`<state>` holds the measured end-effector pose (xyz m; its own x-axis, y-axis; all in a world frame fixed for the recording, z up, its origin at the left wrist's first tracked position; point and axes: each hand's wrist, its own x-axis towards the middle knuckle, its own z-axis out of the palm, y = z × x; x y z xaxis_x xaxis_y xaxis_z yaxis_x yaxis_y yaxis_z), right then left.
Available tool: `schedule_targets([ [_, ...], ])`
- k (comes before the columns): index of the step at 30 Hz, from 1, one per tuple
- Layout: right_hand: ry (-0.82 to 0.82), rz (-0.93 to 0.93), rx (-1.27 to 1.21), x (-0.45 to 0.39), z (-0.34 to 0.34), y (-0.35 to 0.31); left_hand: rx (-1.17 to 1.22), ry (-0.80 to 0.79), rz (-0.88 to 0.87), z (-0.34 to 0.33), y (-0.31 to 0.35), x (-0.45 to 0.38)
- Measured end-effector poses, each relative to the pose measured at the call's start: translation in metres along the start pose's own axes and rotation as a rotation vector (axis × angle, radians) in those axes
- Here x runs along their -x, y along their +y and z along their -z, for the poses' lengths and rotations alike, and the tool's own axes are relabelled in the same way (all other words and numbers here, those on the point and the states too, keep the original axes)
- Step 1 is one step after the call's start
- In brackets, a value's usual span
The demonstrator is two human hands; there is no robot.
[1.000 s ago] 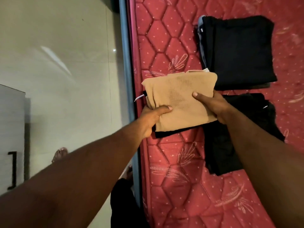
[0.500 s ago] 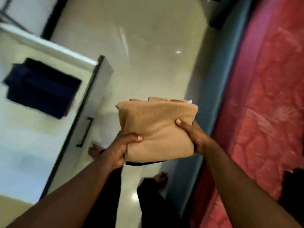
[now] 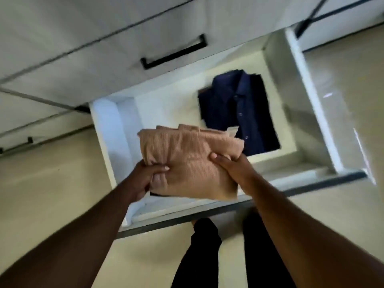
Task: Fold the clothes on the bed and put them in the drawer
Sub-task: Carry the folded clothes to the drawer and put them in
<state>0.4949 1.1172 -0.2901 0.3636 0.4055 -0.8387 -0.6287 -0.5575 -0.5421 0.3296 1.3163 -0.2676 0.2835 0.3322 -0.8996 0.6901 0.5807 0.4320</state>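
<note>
A folded tan ribbed garment (image 3: 193, 154) is held over the left half of the open white drawer (image 3: 311, 113). A dark edge of another cloth peeks out beneath the garment. My left hand (image 3: 145, 177) grips its near left corner, thumb on top. My right hand (image 3: 234, 169) grips its near right edge, thumb on top. A folded navy button shirt (image 3: 239, 109) lies inside the drawer on the right side. The bed is out of view.
Above the open drawer is a shut white drawer with a black handle (image 3: 174, 51). The open drawer's dark front edge (image 3: 207, 218) is just ahead of my legs (image 3: 199, 246) in dark trousers. Pale floor lies on both sides.
I lifted the tan garment off the red mattress, turned away from the bed and carried it to the drawer. It now hangs over the drawer's left half.
</note>
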Motion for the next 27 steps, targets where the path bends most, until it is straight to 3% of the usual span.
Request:
schedule_targets([
  [3, -0.023, 0.043, 0.099, -0.072, -0.035, -0.017, 0.068, 0.138, -0.092, 0.024, -0.011, -0.067],
  [6, -0.028, 0.103, 0.553, -0.132, -0.063, -0.006, 0.039, 0.274, -0.153, 0.039, -0.042, -0.126],
  [10, -0.132, 0.248, 0.866, -0.109, -0.057, 0.032, -0.582, 0.515, 0.010, 0.013, -0.090, -0.127],
  [11, -0.186, 0.234, 0.956, -0.089, -0.049, 0.042, -0.708, 0.532, -0.027, 0.000, -0.103, -0.111],
  [15, -0.558, 0.187, 1.351, -0.033, 0.003, 0.083, -1.070, 0.318, -0.400, -0.056, -0.146, -0.039],
  [19, -0.693, 0.353, 1.659, -0.018, 0.046, 0.103, -1.273, -0.242, -0.369, -0.071, -0.174, -0.005],
  [20, -0.695, 0.409, 1.703, -0.019, 0.049, 0.103, -1.369, -0.311, -0.364, -0.070, -0.180, -0.005],
  [23, -0.746, 0.465, 1.829, -0.028, 0.048, 0.093, -1.553, -0.310, -0.442, -0.060, -0.172, -0.021],
  [25, -0.799, 0.403, 1.907, -0.034, 0.045, 0.085, -1.635, -0.358, -0.425, -0.053, -0.151, -0.031],
  [27, -0.755, 0.417, 1.950, -0.039, 0.039, 0.069, -1.673, -0.350, -0.407, -0.051, -0.128, -0.038],
])
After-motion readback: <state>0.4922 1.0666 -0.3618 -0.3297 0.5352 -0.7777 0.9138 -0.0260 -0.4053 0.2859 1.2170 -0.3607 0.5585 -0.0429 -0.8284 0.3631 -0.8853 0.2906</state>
